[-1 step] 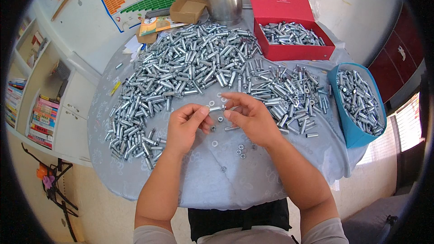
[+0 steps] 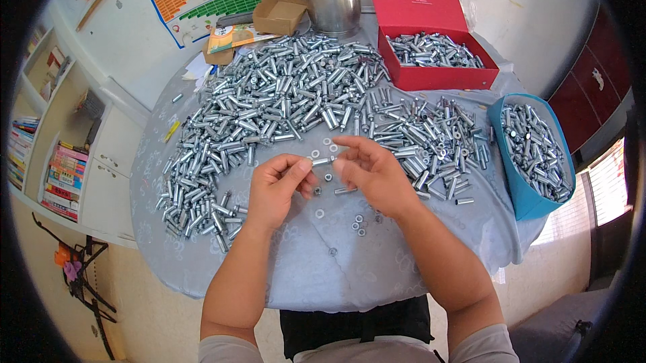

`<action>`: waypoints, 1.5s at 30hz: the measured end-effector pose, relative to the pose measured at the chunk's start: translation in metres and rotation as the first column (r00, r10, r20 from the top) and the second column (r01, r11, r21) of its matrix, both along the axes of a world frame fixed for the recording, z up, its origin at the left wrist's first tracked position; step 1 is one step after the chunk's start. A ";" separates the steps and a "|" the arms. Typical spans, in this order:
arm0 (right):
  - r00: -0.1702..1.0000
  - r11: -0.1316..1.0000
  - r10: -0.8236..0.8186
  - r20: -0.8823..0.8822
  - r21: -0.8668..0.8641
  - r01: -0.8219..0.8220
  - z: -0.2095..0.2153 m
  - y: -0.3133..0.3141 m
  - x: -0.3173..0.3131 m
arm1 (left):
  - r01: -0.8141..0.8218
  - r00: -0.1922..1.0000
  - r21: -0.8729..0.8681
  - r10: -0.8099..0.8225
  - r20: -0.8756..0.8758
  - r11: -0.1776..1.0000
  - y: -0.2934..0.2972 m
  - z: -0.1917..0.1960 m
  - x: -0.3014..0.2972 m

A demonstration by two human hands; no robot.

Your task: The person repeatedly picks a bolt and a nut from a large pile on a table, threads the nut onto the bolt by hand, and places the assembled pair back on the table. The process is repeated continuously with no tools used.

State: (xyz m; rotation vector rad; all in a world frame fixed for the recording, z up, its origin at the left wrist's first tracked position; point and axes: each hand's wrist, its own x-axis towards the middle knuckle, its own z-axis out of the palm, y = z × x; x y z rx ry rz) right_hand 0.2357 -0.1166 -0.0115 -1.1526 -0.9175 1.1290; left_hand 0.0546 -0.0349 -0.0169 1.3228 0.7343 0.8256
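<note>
Over the middle of the table, a short silver expansion bolt (image 2: 322, 161) lies level between my two hands. My left hand (image 2: 272, 191) pinches its left end between thumb and fingers. At the other end, the thumb and forefinger of my right hand (image 2: 377, 176) close round the tip, partly hiding it. Loose washers and nuts lie under and around my hands, among them a washer (image 2: 319, 213) and a small group of nuts (image 2: 356, 226). A large heap of expansion bolts (image 2: 269, 97) spreads beyond and left of my hands; a smaller heap (image 2: 437, 137) lies to the right.
An open red box (image 2: 444, 80) full of bolts stands at the back right. Nearer, a blue fabric bin (image 2: 535, 209) holds more. A steel pot (image 2: 333, 6) and a cardboard box (image 2: 279, 16) stand at the back. Shelves (image 2: 67, 141) line the left side.
The fingers of my right hand have shifted very slightly at the bolt's end. All else looks the same.
</note>
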 end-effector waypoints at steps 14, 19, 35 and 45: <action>1.000 1.000 0.013 -0.006 -0.004 -0.013 -0.012 0.003 0.003 | 0.024 1.000 0.005 -0.024 -0.009 1.000 -0.001 -0.003 0.004; 0.990 0.974 0.122 0.068 -0.199 -0.107 -0.006 0.002 0.011 | 0.020 1.000 0.015 -0.020 -0.003 1.000 -0.001 -0.004 0.003; 0.999 0.999 0.033 -0.043 -0.030 -0.034 -0.010 0.002 0.004 | 0.020 1.000 -0.004 -0.020 0.019 1.000 -0.001 -0.005 0.005; 0.995 0.989 0.043 -0.088 -0.136 -0.055 -0.003 0.002 0.005 | 0.007 1.000 0.005 -0.008 0.027 1.000 -0.001 -0.005 0.005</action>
